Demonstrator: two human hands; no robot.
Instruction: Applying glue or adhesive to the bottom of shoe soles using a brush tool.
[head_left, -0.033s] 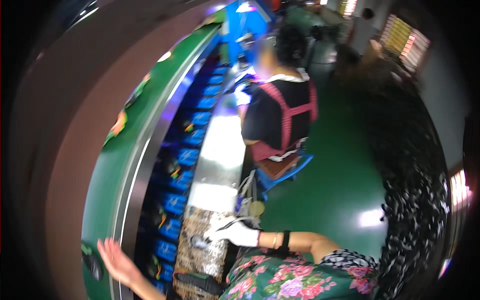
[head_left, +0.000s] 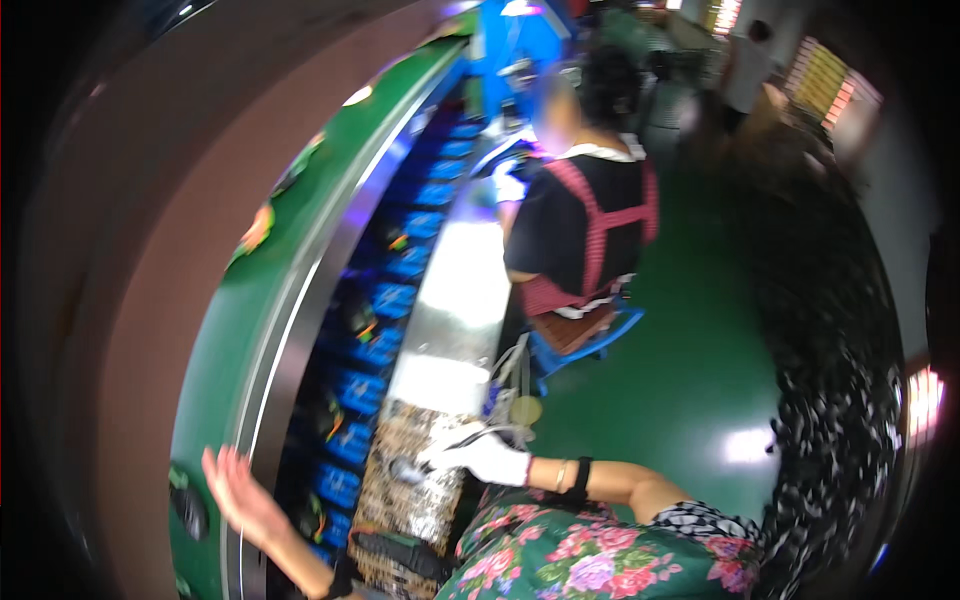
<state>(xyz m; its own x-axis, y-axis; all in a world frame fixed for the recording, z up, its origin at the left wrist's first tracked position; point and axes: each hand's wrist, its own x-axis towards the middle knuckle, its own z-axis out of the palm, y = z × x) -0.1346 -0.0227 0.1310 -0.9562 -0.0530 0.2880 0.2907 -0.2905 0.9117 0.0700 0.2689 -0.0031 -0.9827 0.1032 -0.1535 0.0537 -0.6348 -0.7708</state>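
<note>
My left hand (head_left: pixel 243 498) is bare, with its fingers stretched out over the metal edge of the green belt (head_left: pixel 215 380). Nothing is in it. On the belt, just left of that hand, lies a dark shoe-like piece (head_left: pixel 187 507). My right hand (head_left: pixel 490 457) wears a white glove and reaches in over the worn, stained worktop (head_left: pixel 425 435). Its fingers look closed by a small grey object (head_left: pixel 405 470), with a thin dark line along the glove; blur hides what they grip. A black shoe-like piece (head_left: pixel 398 552) with a reddish edge lies nearer me on the worktop.
Blue holders (head_left: pixel 365 390) carrying dark pieces with orange and green parts run between belt and worktop. A co-worker (head_left: pixel 590 210) in a pink-strapped apron sits ahead on a blue stool (head_left: pixel 600 350). A big heap of black pieces (head_left: pixel 830 440) lies along the right. White cords (head_left: pixel 522 375) hang beside the bench.
The whole view has shifted slightly, so most things sit a little further right. Both hands keep about the same pose beside the same things.
</note>
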